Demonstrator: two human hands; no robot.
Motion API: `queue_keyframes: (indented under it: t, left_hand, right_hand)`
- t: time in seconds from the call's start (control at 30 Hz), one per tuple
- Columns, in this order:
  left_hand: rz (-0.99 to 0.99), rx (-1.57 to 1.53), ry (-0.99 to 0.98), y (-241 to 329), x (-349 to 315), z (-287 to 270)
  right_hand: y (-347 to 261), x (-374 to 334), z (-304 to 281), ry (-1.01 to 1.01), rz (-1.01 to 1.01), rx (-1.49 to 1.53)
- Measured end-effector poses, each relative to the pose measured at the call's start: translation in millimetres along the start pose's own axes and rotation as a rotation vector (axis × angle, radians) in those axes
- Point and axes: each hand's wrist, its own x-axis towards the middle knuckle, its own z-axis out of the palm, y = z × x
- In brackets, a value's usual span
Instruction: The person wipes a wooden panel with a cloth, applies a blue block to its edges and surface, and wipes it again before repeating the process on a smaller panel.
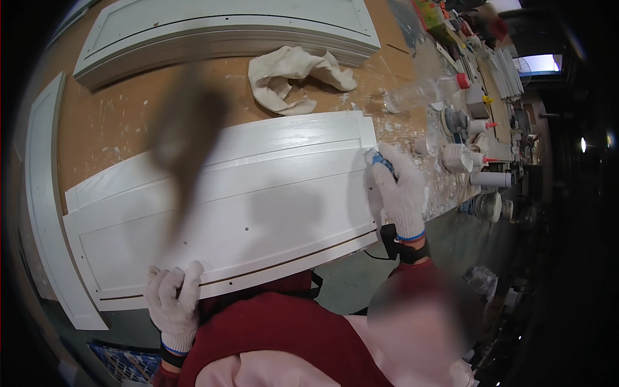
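A white framed panel (219,219) lies nearest me, overlapping a second white panel (258,145) just beyond it. A dark groove and several small holes run along its near side. My left hand (173,300), in a white knit glove, grips the near edge at the left, fingers curled onto the top face. At the panel's right end my right hand (401,193), also gloved, has its fingers closed around a small blue-and-white thing (382,161) pressed to the far corner; its kind cannot be made out. A dark strap circles the right wrist.
A stack of white panels (225,32) stands at the back, with a crumpled off-white cloth (274,80) before it. Another panel (48,206) lies at the left. A clear bottle with red cap (425,92) and several containers (458,158) sit right. A blurred brown shape (187,129) hides part of the view.
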Motion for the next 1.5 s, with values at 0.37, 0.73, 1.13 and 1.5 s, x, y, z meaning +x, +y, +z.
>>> queue_keyframes:
  t: [0.37,0.73,1.13,1.5]
  left_hand:
    - [-0.016,-0.012,-0.024,1.3,-0.6,-0.7]
    - [-0.024,-0.025,-0.031,2.0,2.9,-2.3]
    - [-0.021,-0.03,-0.01,1.4,1.0,0.2]
    - [-0.023,-0.037,-0.002,1.9,1.9,-0.2]
  right_hand:
    - [0.9,7.7,5.6,-0.041,-0.028,-0.002]
    - [1.1,7.0,6.6,0.008,-0.061,0.009]
    - [-3.9,-6.3,1.0,-0.062,0.051,-0.007]
    - [2.3,-22.6,8.2,0.041,-0.003,-0.021]
